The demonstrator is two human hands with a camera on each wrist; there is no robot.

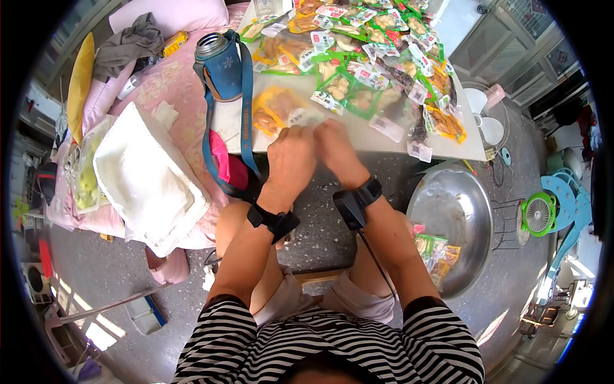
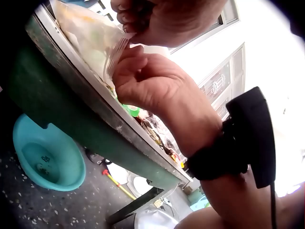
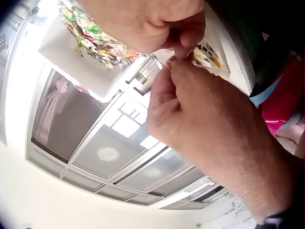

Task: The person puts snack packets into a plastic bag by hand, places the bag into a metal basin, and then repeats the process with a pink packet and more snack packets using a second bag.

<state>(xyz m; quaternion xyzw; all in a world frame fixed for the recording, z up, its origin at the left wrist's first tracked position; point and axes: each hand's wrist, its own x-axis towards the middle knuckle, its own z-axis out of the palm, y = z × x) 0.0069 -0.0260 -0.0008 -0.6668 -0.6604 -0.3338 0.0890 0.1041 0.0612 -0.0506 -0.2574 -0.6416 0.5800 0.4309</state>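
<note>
Both hands meet at the table's near edge over a clear food packet [image 2: 88, 36] with a serrated edge. My left hand [image 1: 293, 157], fingers curled, pinches that edge beside my right hand [image 1: 334, 146], whose thumb and fingers pinch it too. In the left wrist view the left hand [image 2: 171, 21] is above and the strapped right hand [image 2: 155, 86] just below, with the packet's edge between their fingertips. The right wrist view has the right hand [image 3: 143, 21] over the left [image 3: 205, 114]; the packet is mostly hidden there. A yellow packet [image 1: 272, 105] lies just beyond the left hand.
Many green and yellow food packets [image 1: 358, 70] are heaped across the table [image 1: 470, 137]. A blue strapped bottle [image 1: 224, 70] stands left of the hands. On the floor at right, a metal basin [image 1: 470, 256] holds several packets. A white foam box [image 1: 144, 185] sits at left.
</note>
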